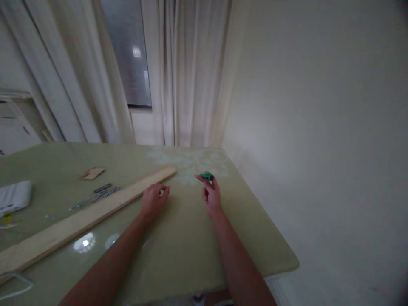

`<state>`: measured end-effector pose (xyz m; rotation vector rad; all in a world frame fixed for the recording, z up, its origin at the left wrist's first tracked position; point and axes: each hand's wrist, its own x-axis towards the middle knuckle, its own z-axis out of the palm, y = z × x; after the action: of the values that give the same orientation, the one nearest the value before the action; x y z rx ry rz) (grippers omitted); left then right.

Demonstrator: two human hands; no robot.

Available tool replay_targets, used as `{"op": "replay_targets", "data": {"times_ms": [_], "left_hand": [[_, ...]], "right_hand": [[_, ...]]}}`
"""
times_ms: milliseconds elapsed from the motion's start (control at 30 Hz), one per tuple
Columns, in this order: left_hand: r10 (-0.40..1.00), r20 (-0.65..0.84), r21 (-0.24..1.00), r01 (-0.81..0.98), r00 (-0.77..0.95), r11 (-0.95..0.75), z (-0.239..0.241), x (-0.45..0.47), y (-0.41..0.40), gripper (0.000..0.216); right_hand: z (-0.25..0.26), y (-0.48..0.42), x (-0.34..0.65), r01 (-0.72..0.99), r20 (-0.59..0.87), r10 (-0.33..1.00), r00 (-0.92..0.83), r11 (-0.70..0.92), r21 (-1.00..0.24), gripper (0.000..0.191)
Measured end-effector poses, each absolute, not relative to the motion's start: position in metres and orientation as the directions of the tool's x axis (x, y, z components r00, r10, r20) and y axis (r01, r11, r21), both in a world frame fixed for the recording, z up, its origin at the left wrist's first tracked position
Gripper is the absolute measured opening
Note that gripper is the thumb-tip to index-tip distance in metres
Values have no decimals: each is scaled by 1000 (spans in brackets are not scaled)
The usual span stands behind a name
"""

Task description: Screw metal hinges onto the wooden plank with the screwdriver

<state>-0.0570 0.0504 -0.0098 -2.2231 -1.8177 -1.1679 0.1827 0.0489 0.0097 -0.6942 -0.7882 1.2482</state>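
Note:
A long pale wooden plank (127, 193) lies slantwise across the table, with a few small dark marks along its near side. My left hand (153, 199) rests at the plank's near edge, close to its far end. Its thumb and index finger curl together in a loop; whatever may be between them is too small to make out. To the right, above the bare tabletop, my right hand (212, 193) is closed around a small green-handled screwdriver (207, 177). The thin tip points left and the dark end faces right.
Behind the plank lie loose screws and metal pieces (105, 193) and a small flat wooden piece (92, 173). A white box-like object (15, 197) stands far left, and a white cable (17, 284) curls at lower left. The greenish table (191, 242) meets a wall (318, 148) on the right.

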Motion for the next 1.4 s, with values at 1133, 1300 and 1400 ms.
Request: {"op": "replay_targets", "data": {"times_ms": [1133,1300,1400], "left_hand": [[819,564,456,786,107,-417,-16,-49,35,36],[817,564,451,783,121,-428,-18,-48,37,34],[815,561,447,777,142,-443,-19,-48,35,31]], "right_hand": [[20,21,164,-457,266,963,-27,225,-860,61],[23,20,165,-475,318,948,-32,265,-839,53],[28,16,165,-489,321,947,-22,270,-829,60]]}}
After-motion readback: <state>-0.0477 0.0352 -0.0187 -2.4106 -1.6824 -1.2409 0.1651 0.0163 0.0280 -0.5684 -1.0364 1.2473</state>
